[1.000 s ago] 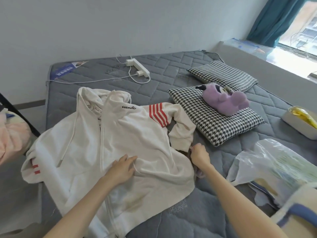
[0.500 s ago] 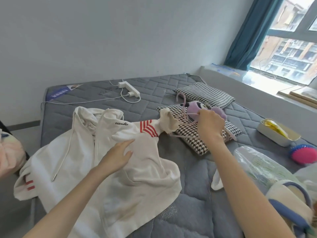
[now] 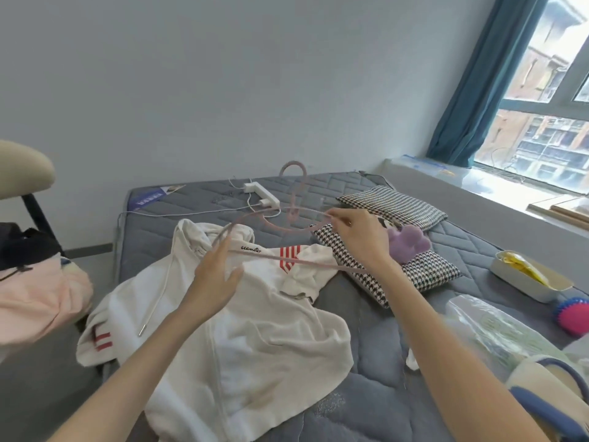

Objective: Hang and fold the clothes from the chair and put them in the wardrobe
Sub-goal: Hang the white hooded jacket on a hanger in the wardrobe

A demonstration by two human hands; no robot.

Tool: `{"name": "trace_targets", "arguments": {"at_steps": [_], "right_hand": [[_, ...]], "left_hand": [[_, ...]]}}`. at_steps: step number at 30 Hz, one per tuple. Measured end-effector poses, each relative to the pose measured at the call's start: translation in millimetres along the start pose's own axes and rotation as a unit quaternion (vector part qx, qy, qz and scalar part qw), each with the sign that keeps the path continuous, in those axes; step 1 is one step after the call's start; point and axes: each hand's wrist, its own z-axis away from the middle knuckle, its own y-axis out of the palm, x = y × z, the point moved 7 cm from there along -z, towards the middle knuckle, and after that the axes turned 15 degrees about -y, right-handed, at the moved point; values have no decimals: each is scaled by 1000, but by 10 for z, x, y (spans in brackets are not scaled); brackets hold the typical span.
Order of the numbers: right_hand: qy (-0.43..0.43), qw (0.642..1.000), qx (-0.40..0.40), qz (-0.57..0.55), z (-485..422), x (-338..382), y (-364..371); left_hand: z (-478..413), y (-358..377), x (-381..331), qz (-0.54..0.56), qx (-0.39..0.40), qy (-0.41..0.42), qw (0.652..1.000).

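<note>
Head view: at centre frame the right hand [image 3: 360, 237] pinches the right shoulder of a pink hanger [image 3: 322, 264], its grip closed on the thin rim, and holds the hanger above the bed [image 3: 366, 409]. The left hand [image 3: 215, 279] is spread open with straight fingers at the hanger's left end; contact cannot be told. Below them a white hoodie [image 3: 255, 330] lies flat on the bed. At the left edge, pink clothes [image 3: 38, 301] lie on the chair [image 3: 22, 167]. Checked pillows [image 3: 424, 275] lie to the right.
</note>
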Motion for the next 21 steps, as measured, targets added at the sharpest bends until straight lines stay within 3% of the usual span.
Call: {"name": "trace_targets", "arguments": {"at_steps": [6, 10, 14, 16, 21], "right_hand": [[-38, 976, 149, -155, 95, 244, 792], [-42, 958, 174, -222, 160, 309, 1060], [-40, 954, 208, -213, 215, 315, 1294], [-48, 963, 221, -143, 211, 306, 1418], [-131, 960, 243, -46, 177, 561, 1782]], "left_hand": [[46, -205, 894, -85, -27, -168, 982], [117, -369, 1376, -99, -44, -231, 967], [118, -439, 1419, -55, -48, -169, 983], [98, -433, 1365, -23, -39, -144, 989], [-12, -310, 1321, 23, 12, -139, 990]]}}
